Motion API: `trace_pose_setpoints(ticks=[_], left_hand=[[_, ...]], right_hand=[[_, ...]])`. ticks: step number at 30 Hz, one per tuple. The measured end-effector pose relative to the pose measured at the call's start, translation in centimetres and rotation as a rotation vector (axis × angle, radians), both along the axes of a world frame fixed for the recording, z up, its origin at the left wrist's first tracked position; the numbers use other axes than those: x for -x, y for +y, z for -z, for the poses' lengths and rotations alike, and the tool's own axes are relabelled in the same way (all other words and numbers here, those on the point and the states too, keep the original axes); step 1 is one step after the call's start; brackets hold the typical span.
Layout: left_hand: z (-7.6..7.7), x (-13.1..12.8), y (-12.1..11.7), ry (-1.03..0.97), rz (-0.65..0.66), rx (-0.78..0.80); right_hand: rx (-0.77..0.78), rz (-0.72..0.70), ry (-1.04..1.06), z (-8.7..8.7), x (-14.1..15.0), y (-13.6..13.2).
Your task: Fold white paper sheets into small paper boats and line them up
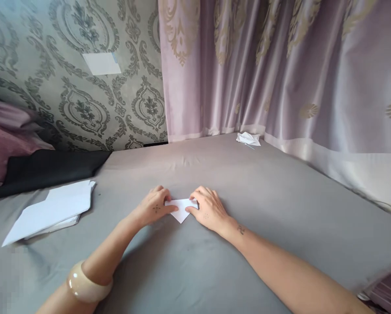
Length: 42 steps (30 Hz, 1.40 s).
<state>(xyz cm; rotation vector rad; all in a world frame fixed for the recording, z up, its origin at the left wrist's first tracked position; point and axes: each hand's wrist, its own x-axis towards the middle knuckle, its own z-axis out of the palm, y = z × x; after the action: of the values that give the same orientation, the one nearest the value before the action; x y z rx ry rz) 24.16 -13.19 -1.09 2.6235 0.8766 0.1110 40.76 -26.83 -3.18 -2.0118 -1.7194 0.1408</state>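
A small white folded paper (181, 209), triangular with its point towards me, lies on the grey bedsheet (215, 261). My left hand (154, 207) rests on its left edge, fingers curled down and thumb pressed on the paper. My right hand (207, 208) presses its right edge with thumb and fingertips pinched against it. Both hands hold the paper flat between them. A cream bangle (86, 283) sits on my left forearm.
A stack of white sheets (54, 209) lies at the left on the sheet. A crumpled white paper (248, 138) sits at the far edge by the pink curtain (280, 69). Dark cloth (48, 168) and patterned wallpaper (84, 87) are at the back left.
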Motion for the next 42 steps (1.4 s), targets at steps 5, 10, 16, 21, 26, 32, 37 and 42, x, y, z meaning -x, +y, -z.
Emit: trace_pose_setpoints(ticks=[5,10,16,21,26,32,37,42], left_hand=[[1.0,0.6,0.7,-0.085,-0.05,0.158],[1.1,0.8,0.8,-0.113,-0.012,0.292],[0.9,0.6,0.3,-0.13,0.032,0.449],[0.0,0.5,-0.8,-0.242,0.013,0.662],[-0.9,0.7,-1.2,-0.378,-0.049,0.836],[-1.6,1.2,-0.9,-0.343,0.024,0.717],[-1.7,1.3,-1.1,-0.341,0.024,0.35],[-0.5,0.6,-1.6,-0.465,0.161,-0.173]], right_hand=[[0.042,-0.164,0.101,-0.5,-0.2,-0.3],[0.06,-0.219,0.114,-0.6,0.0,-0.3],[0.048,-0.246,0.135,-0.2,-0.3,-0.1],[0.051,-0.188,0.247,-0.1,-0.6,0.3],[0.07,-0.133,0.651,0.0,-1.3,0.9],[-0.006,-0.141,0.86,-0.8,-1.7,0.8],[-0.079,-0.124,0.669,-1.3,-2.0,0.4],[-0.286,-0.186,0.366,-1.1,-2.1,0.4]])
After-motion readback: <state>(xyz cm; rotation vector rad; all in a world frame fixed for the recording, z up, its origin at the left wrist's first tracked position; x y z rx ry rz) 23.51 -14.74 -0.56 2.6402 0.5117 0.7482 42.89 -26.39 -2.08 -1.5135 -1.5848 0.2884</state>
